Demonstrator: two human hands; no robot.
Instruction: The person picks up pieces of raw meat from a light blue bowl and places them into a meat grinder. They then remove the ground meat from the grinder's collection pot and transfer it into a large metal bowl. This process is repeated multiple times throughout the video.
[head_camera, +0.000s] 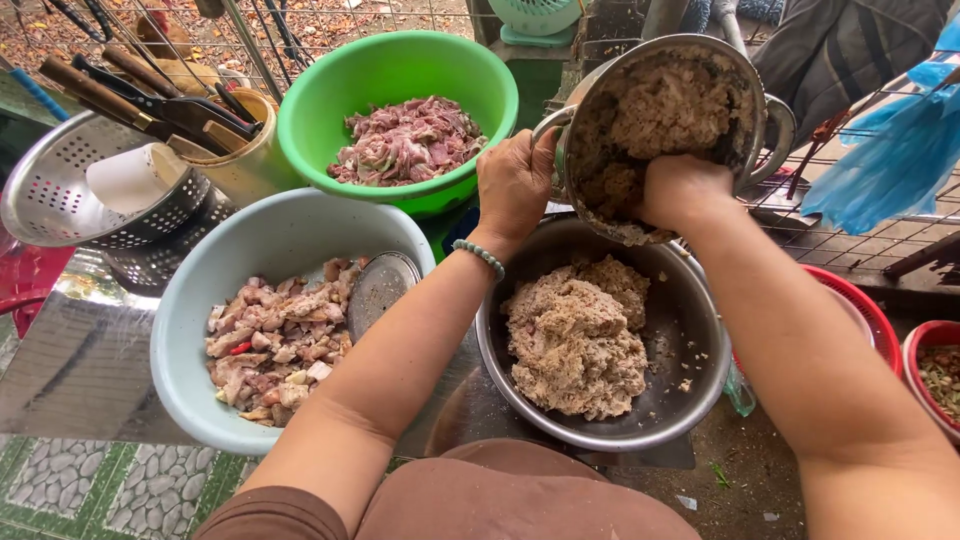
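Head view: left hand (515, 185) was clamped on the near handle and rim of a steel pot (668, 135), fingers wrapped over the edge. Pot was tipped hard toward the person, mouth facing down and back, held in the air just above a wide steel bowl (690, 330). Right hand (683, 190) was inside the pot's lower lip, fingers curled and buried in the ground meat mix (668, 115); couldn't tell whether it was closed on a clump or just cupped against it.

Key relation: pot mouth sat directly over the far rim of the steel bowl, so the mix in the pot lay up and away from the right hand, and the bowl lay straight below it. A mound of the same mix (578, 335) already sat in the bowl, left of centre, right side of the bowl mostly bare. Right hand was the one in contact with the mix; left hand only touched the pot.

Around them: pale blue basin (195, 300) of chopped meat pieces on the left, just beside the left forearm, with a small metal lid leaning inside it. Green basin (400, 65) of raw pink meat behind that. Metal colander (50, 195) and a tub of knives (235, 150) far left. Red bowls (880, 320) at the right edge.
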